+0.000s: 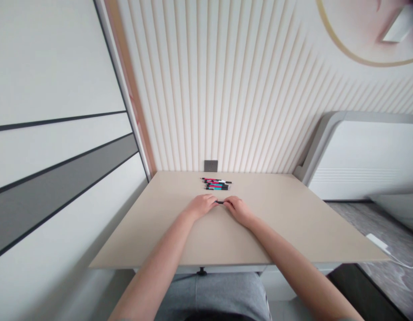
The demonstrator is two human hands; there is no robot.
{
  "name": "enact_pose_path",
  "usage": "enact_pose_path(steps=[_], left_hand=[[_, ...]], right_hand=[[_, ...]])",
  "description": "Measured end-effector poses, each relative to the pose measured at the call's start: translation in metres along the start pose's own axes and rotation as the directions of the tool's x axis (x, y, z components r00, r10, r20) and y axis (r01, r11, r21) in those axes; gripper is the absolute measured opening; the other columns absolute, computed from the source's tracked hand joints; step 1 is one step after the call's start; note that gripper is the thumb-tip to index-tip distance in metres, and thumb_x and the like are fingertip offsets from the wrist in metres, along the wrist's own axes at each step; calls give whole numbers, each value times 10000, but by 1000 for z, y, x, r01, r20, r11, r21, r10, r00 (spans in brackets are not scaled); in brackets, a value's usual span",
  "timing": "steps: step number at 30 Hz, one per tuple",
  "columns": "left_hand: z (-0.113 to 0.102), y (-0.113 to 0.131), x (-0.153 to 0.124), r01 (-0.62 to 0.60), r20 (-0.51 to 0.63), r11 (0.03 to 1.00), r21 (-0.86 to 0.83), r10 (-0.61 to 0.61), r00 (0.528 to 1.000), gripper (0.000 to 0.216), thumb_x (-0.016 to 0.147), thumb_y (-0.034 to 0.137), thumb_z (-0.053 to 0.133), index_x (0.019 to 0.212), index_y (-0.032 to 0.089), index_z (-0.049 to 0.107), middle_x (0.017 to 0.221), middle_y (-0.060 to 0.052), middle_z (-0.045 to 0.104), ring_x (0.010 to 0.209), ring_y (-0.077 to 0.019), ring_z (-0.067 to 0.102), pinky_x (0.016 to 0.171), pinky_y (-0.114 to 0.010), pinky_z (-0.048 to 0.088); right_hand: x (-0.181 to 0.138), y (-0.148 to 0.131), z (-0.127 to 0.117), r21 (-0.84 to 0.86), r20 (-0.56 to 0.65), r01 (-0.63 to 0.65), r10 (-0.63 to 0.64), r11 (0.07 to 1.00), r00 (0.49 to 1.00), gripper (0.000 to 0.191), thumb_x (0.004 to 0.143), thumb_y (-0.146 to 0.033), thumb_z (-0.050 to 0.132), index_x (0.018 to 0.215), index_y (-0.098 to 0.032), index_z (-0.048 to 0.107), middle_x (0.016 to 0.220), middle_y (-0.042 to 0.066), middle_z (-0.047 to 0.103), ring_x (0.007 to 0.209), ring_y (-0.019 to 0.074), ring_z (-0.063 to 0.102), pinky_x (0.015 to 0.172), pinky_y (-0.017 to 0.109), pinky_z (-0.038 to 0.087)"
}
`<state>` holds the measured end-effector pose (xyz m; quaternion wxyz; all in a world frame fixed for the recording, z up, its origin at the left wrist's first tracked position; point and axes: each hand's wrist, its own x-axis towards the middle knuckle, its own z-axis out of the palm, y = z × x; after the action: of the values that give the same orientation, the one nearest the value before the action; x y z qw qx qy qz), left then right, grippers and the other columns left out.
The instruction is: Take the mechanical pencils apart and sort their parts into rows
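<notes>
My left hand (202,205) and my right hand (238,208) are both closed, one on each end of a slim black pen (220,202). Only the pen's dark middle shows between my fingers; its ends are hidden. It lies level, close above or on the beige table (222,240); I cannot tell which. Just beyond my hands lies a group of several pens (217,184), side by side and pointing left to right. They have black parts with red, blue and white sections.
A white ribbed wall (206,89) rises behind the table, with a dark grey socket plate (210,166) at its foot. To the left stands a white and grey cabinet (59,178). A bed headboard (363,151) is at the right, and a white power strip (376,241) lies near the table's right edge.
</notes>
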<state>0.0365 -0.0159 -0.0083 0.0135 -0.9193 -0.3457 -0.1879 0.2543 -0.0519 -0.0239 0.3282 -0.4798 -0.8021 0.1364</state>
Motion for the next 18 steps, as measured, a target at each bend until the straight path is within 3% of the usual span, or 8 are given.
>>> enact_pose_path(steps=[2, 7, 12, 18], left_hand=[[-1, 0, 0, 12, -2, 1000, -15, -12, 1000, 236, 968, 351, 457, 935, 199, 635, 919, -43, 678, 843, -177, 642, 750, -263, 490], [-2, -1, -3, 67, -54, 996, -52, -69, 996, 254, 988, 332, 396, 1023, 229, 626, 1006, -36, 681, 911, -173, 638, 811, -271, 490], [-3, -3, -3, 117, -70, 992, -50, -121, 990, 257, 987, 270, 370, 1015, 209, 618, 1011, -55, 672, 930, -189, 629, 826, -297, 489], [-3, -5, -2, 155, -64, 986, -61, -158, 985, 241, 981, 256, 383, 1008, 206, 617, 1010, -52, 662, 944, -191, 618, 850, -305, 482]], right_hand=[[2, 1, 1, 11, -34, -27, 27, 1000, 999, 143, 894, -274, 510, 974, -213, 613, 862, 31, 650, 768, 174, 574, 719, 290, 442], [6, 1, -5, 90, -109, -18, 28, 996, 994, 193, 895, -327, 508, 996, -224, 637, 940, 39, 680, 786, 169, 587, 737, 292, 452], [1, 7, -20, 136, -199, -142, 168, 980, 966, 275, 891, -396, 484, 993, -213, 661, 900, 51, 697, 719, 180, 588, 673, 298, 458], [-6, 26, -29, 33, -110, -208, 210, 978, 971, 256, 862, -375, 516, 915, -194, 689, 905, 68, 689, 809, 202, 598, 759, 329, 460]])
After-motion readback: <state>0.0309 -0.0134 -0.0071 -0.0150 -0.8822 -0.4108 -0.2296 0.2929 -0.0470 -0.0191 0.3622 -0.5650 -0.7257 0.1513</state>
